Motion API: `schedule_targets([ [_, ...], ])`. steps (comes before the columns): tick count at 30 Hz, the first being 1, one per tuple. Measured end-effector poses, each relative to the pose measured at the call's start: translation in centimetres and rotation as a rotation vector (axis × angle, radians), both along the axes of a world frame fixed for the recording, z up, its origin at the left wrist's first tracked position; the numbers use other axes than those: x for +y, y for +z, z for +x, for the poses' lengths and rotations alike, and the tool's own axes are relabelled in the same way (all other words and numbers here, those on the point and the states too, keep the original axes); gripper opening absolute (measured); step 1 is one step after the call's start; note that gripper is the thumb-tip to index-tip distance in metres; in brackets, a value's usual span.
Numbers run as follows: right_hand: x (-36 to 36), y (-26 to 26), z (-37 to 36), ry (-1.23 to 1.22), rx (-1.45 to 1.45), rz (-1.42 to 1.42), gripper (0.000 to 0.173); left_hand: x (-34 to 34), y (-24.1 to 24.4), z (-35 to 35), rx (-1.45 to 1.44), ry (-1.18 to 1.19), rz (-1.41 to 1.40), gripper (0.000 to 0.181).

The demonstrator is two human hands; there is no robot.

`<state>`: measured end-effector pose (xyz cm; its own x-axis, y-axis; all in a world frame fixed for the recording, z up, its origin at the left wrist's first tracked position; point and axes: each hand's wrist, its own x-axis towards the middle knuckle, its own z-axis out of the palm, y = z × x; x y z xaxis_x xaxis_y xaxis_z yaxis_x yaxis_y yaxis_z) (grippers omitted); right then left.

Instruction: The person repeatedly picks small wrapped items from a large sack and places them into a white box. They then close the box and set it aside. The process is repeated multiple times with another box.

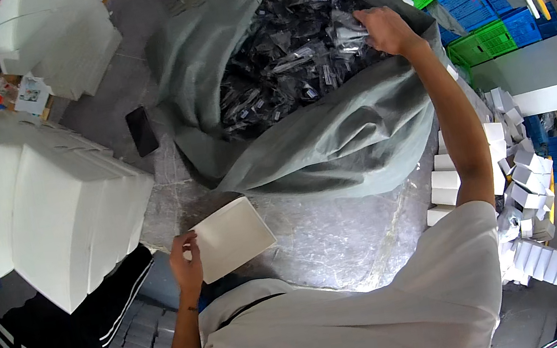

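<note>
My left hand pinches the near left edge of an open white cardboard box at the table's front edge. The box's inside faces up and looks bare. My right hand reaches over the rim of a large grey-green fabric sack, whose mouth is folded wide. Inside lie many dark items in clear plastic bags; what they are cannot be made out. Between my right thumb and index finger is a clear plastic bag near the sack's far right side.
A tall stack of white boxes stands to the left, with a black phone beside it. Small white boxes line the right edge. Blue and green crates are behind. A person's black-trousered leg is at lower left.
</note>
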<state>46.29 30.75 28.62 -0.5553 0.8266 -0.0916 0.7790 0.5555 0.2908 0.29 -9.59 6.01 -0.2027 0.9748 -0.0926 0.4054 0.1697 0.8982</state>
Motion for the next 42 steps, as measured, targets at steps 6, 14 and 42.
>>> schedule_targets([
  [6,-15.3,0.7,-16.3,-0.187,1.209,-0.193,0.055,4.0,3.4,4.5,-0.760,-0.193,0.133,0.065],
  [14,-33.6,-11.1,-32.0,-0.393,1.409,-0.789,0.054,1.8,4.8,-0.1,-1.396,0.165,-0.230,0.048],
  [42,-53.3,-15.9,-46.1,-0.391,1.513,-1.405,0.050,-19.1,1.5,-10.4,-0.526,0.513,-0.112,0.082],
])
